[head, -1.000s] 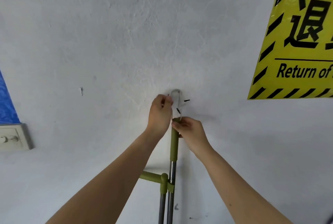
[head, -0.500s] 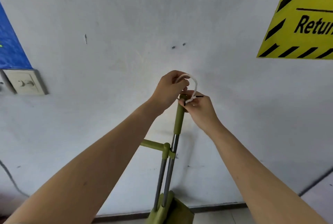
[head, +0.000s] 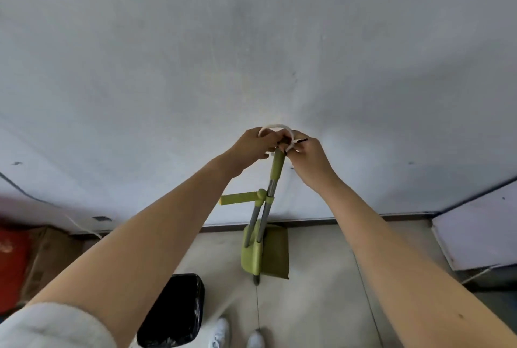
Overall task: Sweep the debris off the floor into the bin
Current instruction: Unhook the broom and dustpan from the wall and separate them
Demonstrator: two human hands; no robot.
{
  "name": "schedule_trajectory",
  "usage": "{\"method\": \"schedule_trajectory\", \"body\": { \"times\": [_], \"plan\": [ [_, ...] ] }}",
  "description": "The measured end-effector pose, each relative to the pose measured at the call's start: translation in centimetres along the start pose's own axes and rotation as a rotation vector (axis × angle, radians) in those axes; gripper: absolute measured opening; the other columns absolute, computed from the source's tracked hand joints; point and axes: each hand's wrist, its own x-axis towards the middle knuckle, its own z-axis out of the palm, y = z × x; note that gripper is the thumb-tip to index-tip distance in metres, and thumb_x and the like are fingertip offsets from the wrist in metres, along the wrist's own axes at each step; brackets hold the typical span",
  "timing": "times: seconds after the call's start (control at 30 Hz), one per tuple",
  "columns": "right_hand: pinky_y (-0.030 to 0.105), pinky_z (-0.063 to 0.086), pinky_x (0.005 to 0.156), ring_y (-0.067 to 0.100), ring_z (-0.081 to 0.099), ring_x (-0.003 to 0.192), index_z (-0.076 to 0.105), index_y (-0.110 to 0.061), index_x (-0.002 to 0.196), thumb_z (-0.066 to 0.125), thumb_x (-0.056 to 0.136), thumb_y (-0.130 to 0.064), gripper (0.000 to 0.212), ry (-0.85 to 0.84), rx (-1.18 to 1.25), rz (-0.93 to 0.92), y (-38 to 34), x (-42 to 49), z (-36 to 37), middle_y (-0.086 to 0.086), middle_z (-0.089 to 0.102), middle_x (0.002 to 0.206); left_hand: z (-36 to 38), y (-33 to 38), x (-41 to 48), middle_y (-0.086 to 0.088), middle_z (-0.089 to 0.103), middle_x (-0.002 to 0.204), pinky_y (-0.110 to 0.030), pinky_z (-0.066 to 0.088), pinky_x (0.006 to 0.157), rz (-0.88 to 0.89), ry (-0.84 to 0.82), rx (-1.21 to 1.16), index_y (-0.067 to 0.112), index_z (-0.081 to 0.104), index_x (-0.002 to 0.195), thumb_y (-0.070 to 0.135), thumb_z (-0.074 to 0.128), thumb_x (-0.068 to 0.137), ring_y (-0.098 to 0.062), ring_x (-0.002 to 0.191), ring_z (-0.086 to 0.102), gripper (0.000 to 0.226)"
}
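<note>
A green broom and dustpan set hangs upright in front of the grey wall, its two metal poles meeting at a green handle. A white loop with black ties sits at the handle's top. My left hand grips the loop's left side. My right hand pinches the loop beside the handle's tip. A bin lined with a black bag stands on the floor at the lower left of the set. No debris shows on the floor.
My white shoes are on the pale tiled floor by the bin. A red object and a cardboard box lie at the far left. A white board leans at the right. A dark baseboard runs along the wall.
My view has tilted down from the wall to the floor; the sign and switch left the frame. Both hands lowered the broom set by its loop, away from the wall hook.
</note>
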Motion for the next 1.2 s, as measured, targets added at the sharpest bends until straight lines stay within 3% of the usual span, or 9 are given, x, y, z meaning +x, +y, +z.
{"method": "schedule_trajectory", "body": {
  "times": [0.13, 0.27, 0.43, 0.57, 0.63, 0.7, 0.87, 1.07, 1.2],
  "plan": [
    [0.039, 0.051, 0.098, 0.020, 0.065, 0.106, 0.069, -0.020, 0.113, 0.048, 0.091, 0.003, 0.038, -0.050, -0.074, 0.072, 4.4, -1.1, 0.8, 0.001, 0.071, 0.108, 1.7, -3.9, 0.5, -0.010, 0.068, 0.115, -0.038, 0.048, 0.097, -0.088, -0.052, 0.010, 0.011, 0.066, 0.111, 0.034, 0.061, 0.084, -0.022, 0.109, 0.063, 0.036],
    [0.041, 0.049, 0.100, 0.020, 0.064, 0.109, 0.069, -0.019, 0.113, 0.048, 0.090, 0.004, 0.039, -0.090, -0.065, 0.107, 7.0, -1.8, 2.0, 0.000, 0.071, 0.111, 2.6, -6.8, 0.6, -0.004, 0.067, 0.101, -0.039, 0.049, 0.096, -0.124, -0.067, -0.012, 0.015, 0.066, 0.102, 0.034, 0.067, 0.084, -0.017, 0.096, 0.062, 0.026],
    [0.019, 0.048, 0.090, 0.014, 0.061, 0.103, 0.065, -0.018, 0.116, 0.050, 0.092, 0.004, 0.036, -0.094, -0.083, 0.106, 7.2, -1.2, 2.8, -0.005, 0.066, 0.106, 2.5, -8.7, 1.0, -0.001, 0.068, 0.103, -0.036, 0.049, 0.093, -0.092, 0.005, -0.089, 0.019, 0.065, 0.102, 0.028, 0.057, 0.093, -0.018, 0.100, 0.064, 0.015],
    [0.035, 0.051, 0.077, 0.024, 0.058, 0.088, 0.055, -0.015, 0.096, 0.060, 0.085, -0.002, 0.018, -0.125, -0.254, 0.049, 8.3, -1.1, 3.3, 0.001, 0.060, 0.091, 1.5, -11.9, 1.1, -0.008, 0.071, 0.112, -0.032, 0.052, 0.093, -0.184, -0.051, -0.288, 0.008, 0.066, 0.111, 0.013, 0.053, 0.091, -0.021, 0.107, 0.066, 0.024],
    [0.036, 0.052, 0.073, 0.028, 0.058, 0.083, 0.054, -0.005, 0.093, 0.057, 0.085, -0.001, 0.010, -0.149, -0.232, 0.137, 9.4, -1.1, 3.9, 0.011, 0.060, 0.090, 1.8, -14.6, 1.3, -0.011, 0.070, 0.109, -0.030, 0.050, 0.087, -0.231, 0.027, -0.158, 0.004, 0.067, 0.110, 0.004, 0.052, 0.089, -0.026, 0.106, 0.066, 0.026],
    [0.021, 0.050, 0.065, 0.023, 0.056, 0.075, 0.053, 0.003, 0.088, 0.048, 0.086, 0.006, 0.005, -0.164, -0.153, 0.237, 10.4, -1.2, 4.7, 0.017, 0.057, 0.086, 2.6, -17.5, 1.5, -0.007, 0.065, 0.108, -0.027, 0.044, 0.079, -0.251, 0.069, 0.128, 0.010, 0.065, 0.113, 0.003, 0.049, 0.088, -0.026, 0.101, 0.060, 0.030],
    [0.001, 0.044, 0.062, 0.010, 0.057, 0.079, 0.051, -0.011, 0.080, 0.052, 0.092, 0.004, 0.019, -0.129, -0.003, 0.316, 12.1, -0.7, 6.2, 0.008, 0.056, 0.087, 5.4, -22.8, 2.8, -0.011, 0.054, 0.138, -0.035, 0.041, 0.100, -0.293, -0.078, 0.483, 0.010, 0.048, 0.137, 0.017, 0.048, 0.096, -0.031, 0.124, 0.051, 0.042],
    [0.025, 0.048, 0.080, 0.014, 0.060, 0.084, 0.053, -0.016, 0.084, 0.062, 0.093, -0.020, 0.013, -0.123, 0.053, 0.321, 14.1, 0.1, 6.2, 0.002, 0.058, 0.084, 7.8, -26.2, 5.2, -0.011, 0.051, 0.131, -0.042, 0.027, 0.107, -0.186, -0.132, 0.874, 0.014, 0.046, 0.132, 0.038, 0.040, 0.100, -0.033, 0.127, 0.042, 0.041],
    [0.032, 0.043, 0.064, 0.020, 0.048, 0.062, 0.050, -0.009, 0.071, 0.062, 0.088, -0.047, 0.044, -0.099, 0.043, 0.360, 14.8, -0.1, 6.2, 0.014, 0.048, 0.067, 9.1, -27.0, 4.9, -0.012, 0.051, 0.127, -0.042, 0.028, 0.103, -0.148, -0.139, 0.988, 0.009, 0.049, 0.123, 0.041, 0.032, 0.102, -0.031, 0.122, 0.040, 0.042]
  ]
}}
